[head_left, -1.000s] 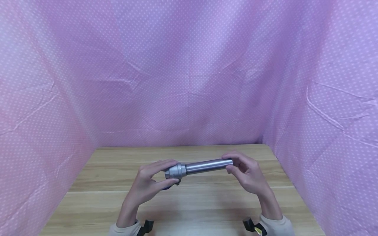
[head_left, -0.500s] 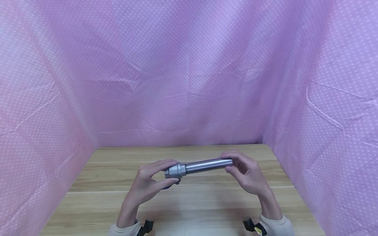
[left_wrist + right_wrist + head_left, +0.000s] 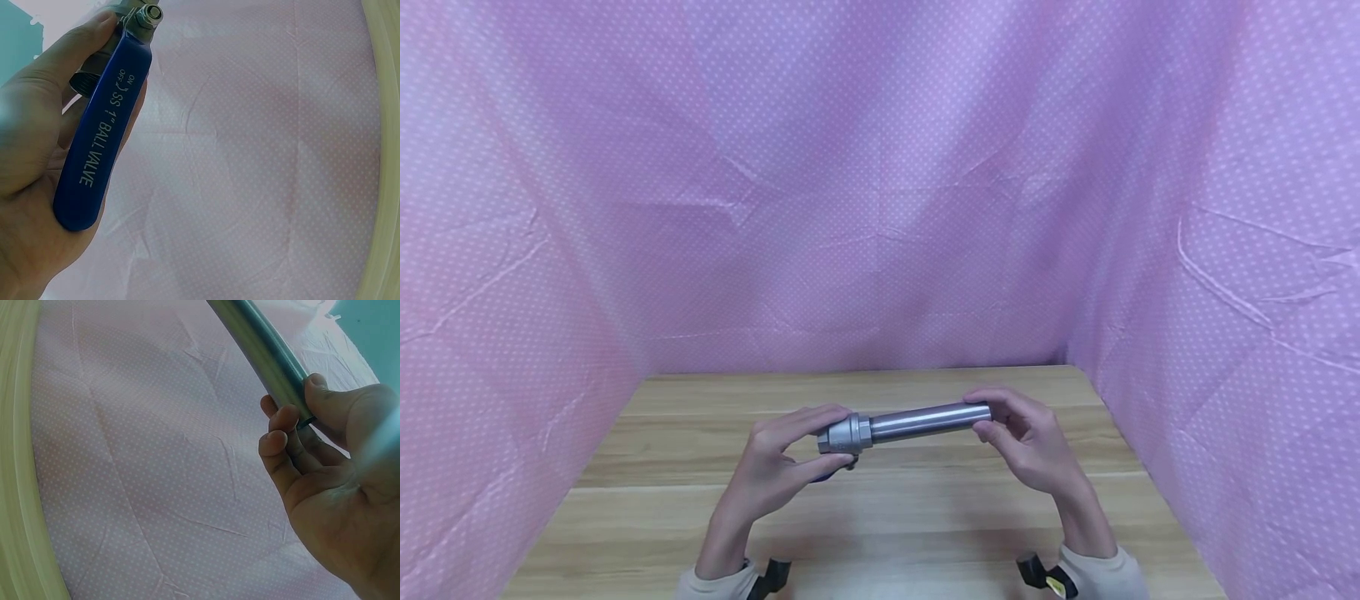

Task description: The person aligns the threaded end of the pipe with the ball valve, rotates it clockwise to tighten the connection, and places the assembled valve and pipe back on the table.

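Observation:
A metal ball valve [image 3: 845,436] is gripped between the thumb and fingers of my left hand [image 3: 772,461]. Its blue lever handle [image 3: 103,134], lettered "SS 1" BALL VALVE", lies along the palm in the left wrist view. From the valve's right end a shiny steel pipe [image 3: 931,422] extends, in line with the valve and tilted slightly up to the right. My right hand [image 3: 1028,442] pinches the pipe's far end between thumb and fingertips. In the right wrist view the pipe [image 3: 265,356] ends just inside those fingers. Valve and pipe are held up over the table.
A light wood-grain table [image 3: 895,533] spreads beneath both hands. Pink dotted cloth [image 3: 880,208] hangs behind it and along both sides. Black wrist straps with small blocks [image 3: 1032,570] sit at the cuffs.

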`<state>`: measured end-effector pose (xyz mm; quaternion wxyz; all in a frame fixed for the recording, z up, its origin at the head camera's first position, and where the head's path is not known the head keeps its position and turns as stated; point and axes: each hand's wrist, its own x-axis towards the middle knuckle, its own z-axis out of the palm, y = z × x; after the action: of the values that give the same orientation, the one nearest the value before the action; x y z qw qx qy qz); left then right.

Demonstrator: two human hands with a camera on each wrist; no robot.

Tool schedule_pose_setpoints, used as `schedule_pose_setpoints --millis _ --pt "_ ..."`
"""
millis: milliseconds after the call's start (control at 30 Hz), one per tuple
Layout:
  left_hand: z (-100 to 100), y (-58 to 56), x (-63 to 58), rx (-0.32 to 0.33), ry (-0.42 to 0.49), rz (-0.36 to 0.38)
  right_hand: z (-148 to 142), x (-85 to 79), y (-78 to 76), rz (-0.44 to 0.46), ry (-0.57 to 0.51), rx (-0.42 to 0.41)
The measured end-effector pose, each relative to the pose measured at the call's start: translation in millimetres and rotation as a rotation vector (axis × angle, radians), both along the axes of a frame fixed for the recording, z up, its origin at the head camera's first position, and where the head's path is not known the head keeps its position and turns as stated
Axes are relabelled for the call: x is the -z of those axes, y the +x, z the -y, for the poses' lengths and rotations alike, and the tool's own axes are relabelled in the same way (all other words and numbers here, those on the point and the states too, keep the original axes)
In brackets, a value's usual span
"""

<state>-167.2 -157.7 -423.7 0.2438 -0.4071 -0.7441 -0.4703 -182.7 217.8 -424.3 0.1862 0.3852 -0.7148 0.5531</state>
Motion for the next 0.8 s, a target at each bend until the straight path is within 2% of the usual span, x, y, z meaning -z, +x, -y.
schedule_pose_setpoints --millis 500,800 --pt "-0.1 -0.5 0.1 0.008 0.006 -0.008 -1.1 1.2 2.0 0.02 0.024 0.032" --pt "0.6 1.4 0.3 -0.006 0.009 -0.002 2.5 1.1 -2.8 -0.052 -0.059 -0.11"
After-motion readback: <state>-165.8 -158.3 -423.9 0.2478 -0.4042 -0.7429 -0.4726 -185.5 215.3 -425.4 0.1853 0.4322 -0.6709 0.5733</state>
